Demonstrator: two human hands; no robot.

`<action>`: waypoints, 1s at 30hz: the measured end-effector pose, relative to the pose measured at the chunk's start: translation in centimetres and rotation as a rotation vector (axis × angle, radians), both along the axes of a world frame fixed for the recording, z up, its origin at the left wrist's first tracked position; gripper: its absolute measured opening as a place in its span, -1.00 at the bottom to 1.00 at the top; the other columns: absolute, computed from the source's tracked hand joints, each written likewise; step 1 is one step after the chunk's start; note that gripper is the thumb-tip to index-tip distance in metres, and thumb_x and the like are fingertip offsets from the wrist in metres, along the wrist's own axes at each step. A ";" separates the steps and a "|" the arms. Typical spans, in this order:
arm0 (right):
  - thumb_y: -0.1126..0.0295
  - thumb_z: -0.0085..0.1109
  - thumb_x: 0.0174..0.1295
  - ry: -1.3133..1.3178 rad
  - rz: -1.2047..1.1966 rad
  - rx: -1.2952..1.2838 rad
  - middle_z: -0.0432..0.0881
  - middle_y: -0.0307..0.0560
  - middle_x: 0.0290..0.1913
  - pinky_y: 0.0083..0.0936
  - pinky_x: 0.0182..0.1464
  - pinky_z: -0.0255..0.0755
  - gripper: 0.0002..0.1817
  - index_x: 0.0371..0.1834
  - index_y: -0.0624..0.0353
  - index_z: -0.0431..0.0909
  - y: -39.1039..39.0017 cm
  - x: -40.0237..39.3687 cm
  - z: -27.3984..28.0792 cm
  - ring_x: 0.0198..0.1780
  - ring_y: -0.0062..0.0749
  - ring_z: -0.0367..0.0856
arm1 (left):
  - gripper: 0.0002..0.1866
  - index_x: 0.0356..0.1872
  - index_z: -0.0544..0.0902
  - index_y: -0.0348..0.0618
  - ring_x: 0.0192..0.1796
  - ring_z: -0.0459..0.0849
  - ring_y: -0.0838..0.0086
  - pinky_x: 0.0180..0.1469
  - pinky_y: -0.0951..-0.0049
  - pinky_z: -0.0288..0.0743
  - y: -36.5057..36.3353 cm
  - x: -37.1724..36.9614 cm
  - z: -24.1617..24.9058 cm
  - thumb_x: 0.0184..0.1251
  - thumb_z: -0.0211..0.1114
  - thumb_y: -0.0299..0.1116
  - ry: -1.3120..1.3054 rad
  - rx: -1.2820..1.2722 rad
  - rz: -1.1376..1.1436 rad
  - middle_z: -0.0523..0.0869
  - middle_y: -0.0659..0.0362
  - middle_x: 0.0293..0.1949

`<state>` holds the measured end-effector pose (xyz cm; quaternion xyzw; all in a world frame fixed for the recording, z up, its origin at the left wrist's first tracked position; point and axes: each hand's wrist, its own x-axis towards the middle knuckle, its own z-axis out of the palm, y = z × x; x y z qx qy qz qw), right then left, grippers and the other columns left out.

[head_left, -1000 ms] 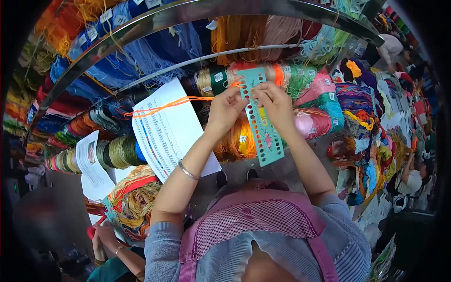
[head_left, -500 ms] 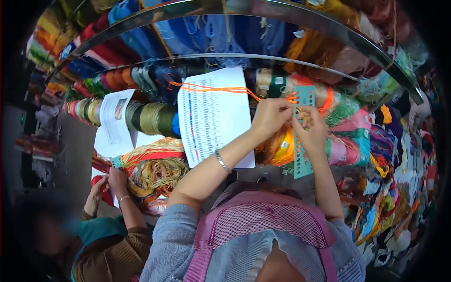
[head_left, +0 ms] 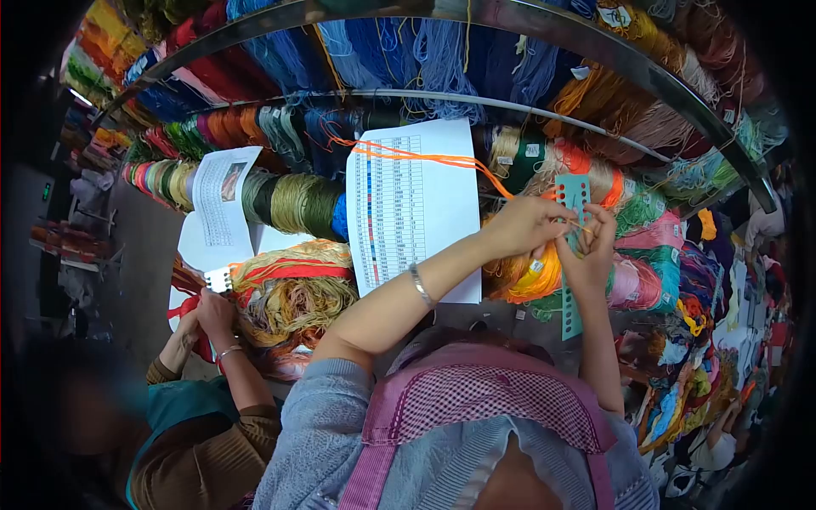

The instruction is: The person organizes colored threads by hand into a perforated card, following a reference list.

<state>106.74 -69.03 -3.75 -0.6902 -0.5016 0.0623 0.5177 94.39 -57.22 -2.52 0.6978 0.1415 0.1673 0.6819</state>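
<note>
My left hand [head_left: 525, 226] is closed in a pinch on orange thread [head_left: 438, 157], beside the upper part of a green card with punched holes [head_left: 570, 319]. From that hand the strands run left across a printed sheet [head_left: 438, 229]. My right hand [head_left: 592, 259] is over the card, its fingers bent and closed on a short orange-yellow bit of thread between the two hands. The fingers partly cover the middle of the card, which hangs upright. Whether the right palm also grips the card is hidden.
Thread spools [head_left: 302, 204] line the rack behind the sheet, under hanging blue skeins [head_left: 442, 64] and a curved metal rail [head_left: 374, 13]. At left, another person's hands [head_left: 208, 319] hold red thread near a small holed card [head_left: 218, 280]. Mixed yarn [head_left: 293, 297] lies between us.
The view has shifted, so most things sit farther right and a little lower. My right hand's fingers have lifted and changed position near the thread. The left hand keeps its pinch.
</note>
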 end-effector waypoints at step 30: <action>0.38 0.00 0.38 0.008 -0.550 0.137 0.55 -0.12 0.05 -0.50 0.07 0.42 -0.67 0.15 0.22 0.51 -18.8 14.4 10.8 0.04 -0.42 0.53 | -0.67 -0.64 0.36 -0.05 -0.59 0.18 0.75 -0.55 0.64 0.01 5.8 -9.7 0.8 0.37 0.12 -0.34 0.071 -0.142 0.401 0.28 0.42 -0.67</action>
